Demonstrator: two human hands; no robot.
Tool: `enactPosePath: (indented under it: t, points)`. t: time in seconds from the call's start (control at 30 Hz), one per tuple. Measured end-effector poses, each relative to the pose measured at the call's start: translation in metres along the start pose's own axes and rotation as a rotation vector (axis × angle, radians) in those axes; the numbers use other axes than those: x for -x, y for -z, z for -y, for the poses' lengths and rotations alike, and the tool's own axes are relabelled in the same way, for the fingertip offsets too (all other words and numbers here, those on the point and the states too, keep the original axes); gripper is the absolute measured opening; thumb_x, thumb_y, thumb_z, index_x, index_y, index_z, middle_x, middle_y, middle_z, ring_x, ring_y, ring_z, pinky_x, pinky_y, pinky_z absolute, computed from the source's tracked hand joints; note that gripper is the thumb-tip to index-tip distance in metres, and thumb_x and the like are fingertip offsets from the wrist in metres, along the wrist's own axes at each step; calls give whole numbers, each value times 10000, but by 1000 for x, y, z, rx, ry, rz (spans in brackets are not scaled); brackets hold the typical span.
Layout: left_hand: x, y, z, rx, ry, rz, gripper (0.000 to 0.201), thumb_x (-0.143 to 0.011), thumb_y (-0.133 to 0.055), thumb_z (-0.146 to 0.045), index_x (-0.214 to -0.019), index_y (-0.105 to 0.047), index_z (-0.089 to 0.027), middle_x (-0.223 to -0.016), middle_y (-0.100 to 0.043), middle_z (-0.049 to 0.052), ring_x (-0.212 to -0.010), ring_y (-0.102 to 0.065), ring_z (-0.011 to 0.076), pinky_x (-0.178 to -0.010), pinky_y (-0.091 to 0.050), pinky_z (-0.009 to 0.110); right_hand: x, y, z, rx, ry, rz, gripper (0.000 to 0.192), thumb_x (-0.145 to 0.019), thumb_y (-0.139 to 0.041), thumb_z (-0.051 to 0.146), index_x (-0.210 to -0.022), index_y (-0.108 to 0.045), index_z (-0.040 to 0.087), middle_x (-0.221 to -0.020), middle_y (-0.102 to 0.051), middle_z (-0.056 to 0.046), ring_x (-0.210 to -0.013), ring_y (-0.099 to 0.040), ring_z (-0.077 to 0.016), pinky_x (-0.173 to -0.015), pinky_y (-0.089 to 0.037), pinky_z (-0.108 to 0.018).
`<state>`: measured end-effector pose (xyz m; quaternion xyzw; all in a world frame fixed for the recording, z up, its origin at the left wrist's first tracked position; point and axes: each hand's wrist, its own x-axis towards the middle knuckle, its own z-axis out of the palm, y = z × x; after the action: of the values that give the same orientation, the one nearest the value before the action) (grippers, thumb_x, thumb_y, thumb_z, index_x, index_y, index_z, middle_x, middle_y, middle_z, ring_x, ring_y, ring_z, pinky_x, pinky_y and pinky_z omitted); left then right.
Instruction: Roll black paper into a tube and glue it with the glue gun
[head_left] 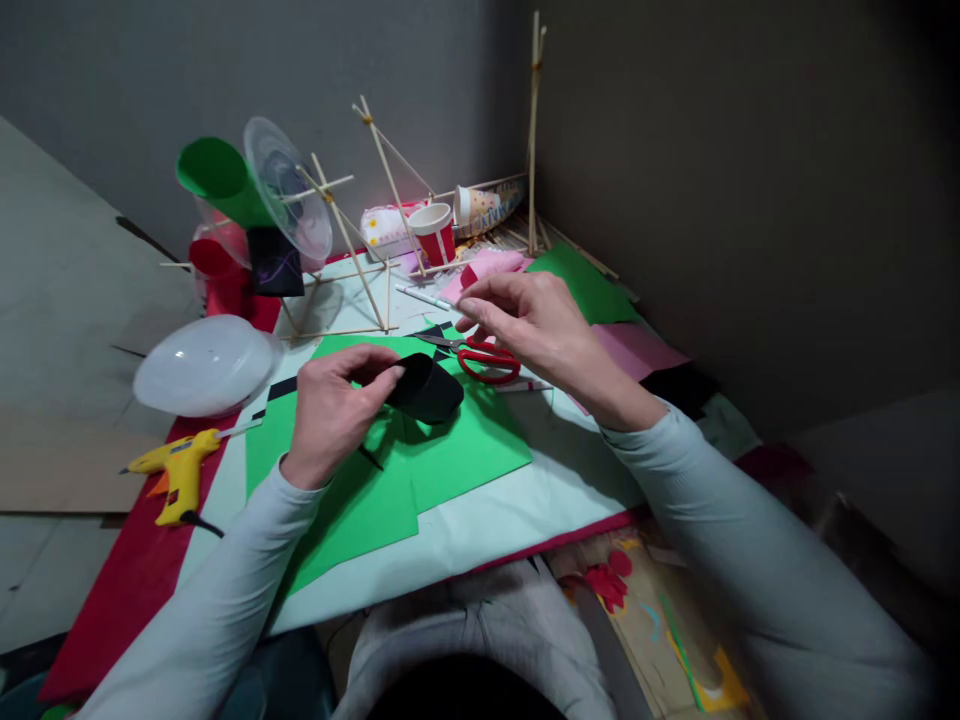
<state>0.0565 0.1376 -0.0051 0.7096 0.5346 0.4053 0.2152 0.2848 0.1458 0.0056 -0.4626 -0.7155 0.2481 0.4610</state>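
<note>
My left hand (335, 408) grips a curled piece of black foam sheet (429, 390), held just above a green sheet (457, 450). My right hand (534, 325) hovers over the red-handled scissors (480, 358), fingers bent and pinched together near the blades; whether it touches them I cannot tell. The scissors lie on the green sheet, blades pointing left. Both sleeves are light grey.
A yellow glue gun (176, 470) lies at the left on red paper. A clear plastic dome (204, 365), a stick frame (352, 240), a green cone (219, 178), a red cup (435, 232), pink sheets (634, 345) and a tall stick pole (533, 130) crowd the back.
</note>
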Motion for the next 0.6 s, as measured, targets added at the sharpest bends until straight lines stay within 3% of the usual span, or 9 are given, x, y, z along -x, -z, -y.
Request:
enactPosePath:
  t: [0.17, 0.3, 0.43, 0.6]
  points:
    - [-3, 5, 6, 24, 79, -37, 189, -695, -724, -349, -765, -753, -176, -702, -736, 28, -630, -642, 180, -617, -513, 293, 2, -3, 0, -1, 3, 15, 242, -932, -527, 146, -1034, -745, 123, -913, -810, -56, -849, -752, -199, -772, -528, -309]
    - [0, 0, 4, -79, 6, -21, 164, -711, -696, -330, -758, -752, -184, -718, -738, 28, -626, -622, 173, -636, -492, 302, 2, -3, 1, 85, 24, 33, 298, -905, -511, 85, -1092, -743, 103, -948, -816, -76, -897, -765, -214, -803, -532, -316]
    - [3, -6, 1, -201, -95, 21, 140, -748, -647, -301, -735, -732, -190, -728, -721, 28, -637, -609, 175, -662, -467, 315, 4, -1, 2, 147, 42, 11, 263, -924, -551, 159, -1090, -752, 125, -972, -805, -75, -875, -745, -217, -769, -507, -306]
    - [1, -10, 5, -279, -121, 31, 139, -786, -598, -289, -766, -694, -190, -727, -689, 18, -612, -575, 162, -625, -446, 300, 6, 1, 7, 184, 40, 72, 228, -947, -577, 199, -1063, -756, 121, -868, -775, -52, -773, -688, -177, -734, -445, -276]
